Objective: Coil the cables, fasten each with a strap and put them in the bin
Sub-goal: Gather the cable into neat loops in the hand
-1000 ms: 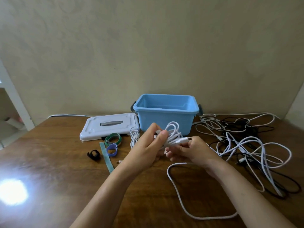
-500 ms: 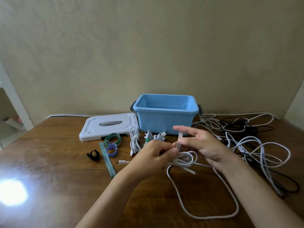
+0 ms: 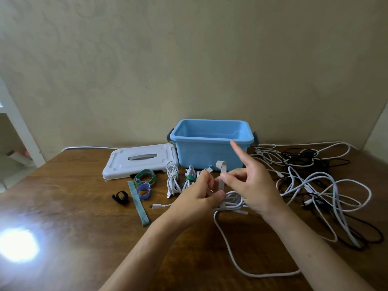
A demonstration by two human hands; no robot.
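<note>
Just near of the blue bin (image 3: 210, 153), the left hand (image 3: 197, 199) pinches a coiled white cable (image 3: 233, 203) on the tabletop (image 3: 84, 206). The right hand (image 3: 254, 185) pinches a grey strap (image 3: 221, 179) standing upright, index finger pointing far.

one bin (image 3: 201, 152), one lid (image 3: 140, 162), perhaps five straps (image 3: 138, 201)

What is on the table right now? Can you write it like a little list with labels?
left hand: left hand holds the coiled white cable
right hand: right hand pinches the pale grey strap
bin: blue plastic bin, nothing seen inside
lid: white plastic lid, left of bin
spare straps: green loop strap, purple loop strap
waiting: tangled white and black cables, right
</note>
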